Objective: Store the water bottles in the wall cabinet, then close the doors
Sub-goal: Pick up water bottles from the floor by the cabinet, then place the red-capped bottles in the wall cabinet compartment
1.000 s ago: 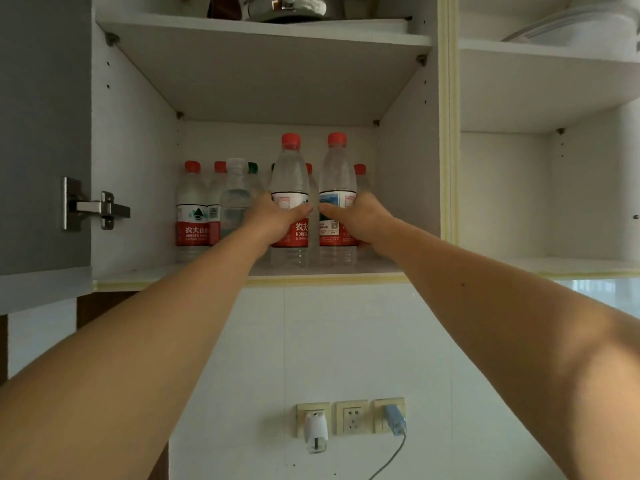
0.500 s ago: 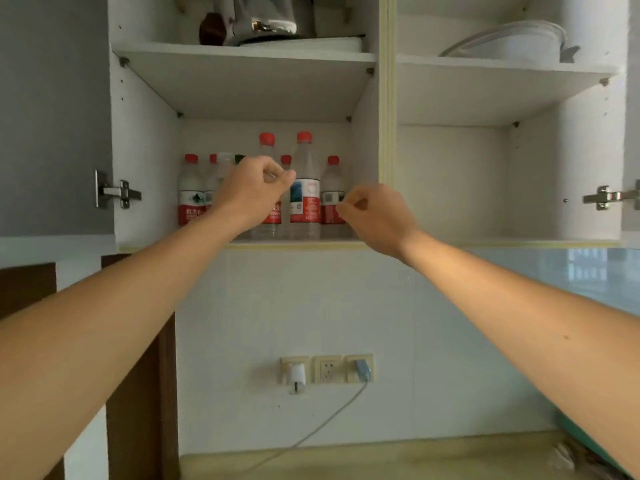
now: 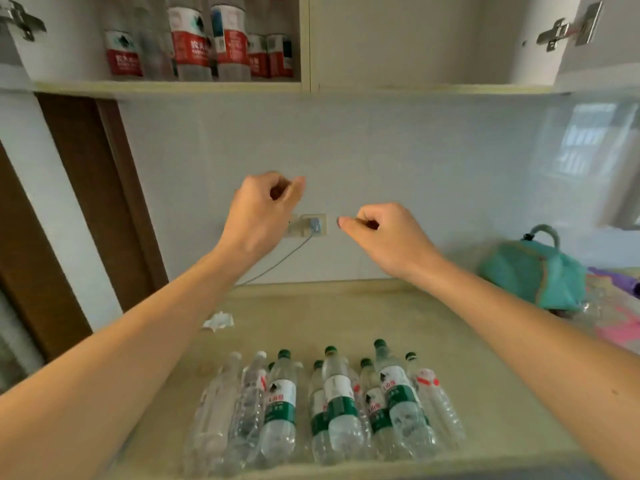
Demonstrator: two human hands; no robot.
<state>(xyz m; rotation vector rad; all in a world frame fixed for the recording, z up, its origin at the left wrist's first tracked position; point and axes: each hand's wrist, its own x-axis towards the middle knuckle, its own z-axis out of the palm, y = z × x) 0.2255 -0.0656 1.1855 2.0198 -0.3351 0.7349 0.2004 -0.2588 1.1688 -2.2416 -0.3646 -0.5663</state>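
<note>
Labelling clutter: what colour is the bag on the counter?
The bag is teal; shows best in the head view.

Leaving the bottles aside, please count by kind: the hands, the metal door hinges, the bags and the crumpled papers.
Hands: 2, left hand, right hand
Hinges: 2, left hinge, right hinge
Teal bag: 1
Crumpled white paper: 1
Total: 6

Pale tiled wall (image 3: 415, 168) above a beige counter (image 3: 346, 313), brown door frame (image 3: 86, 202) at left
</note>
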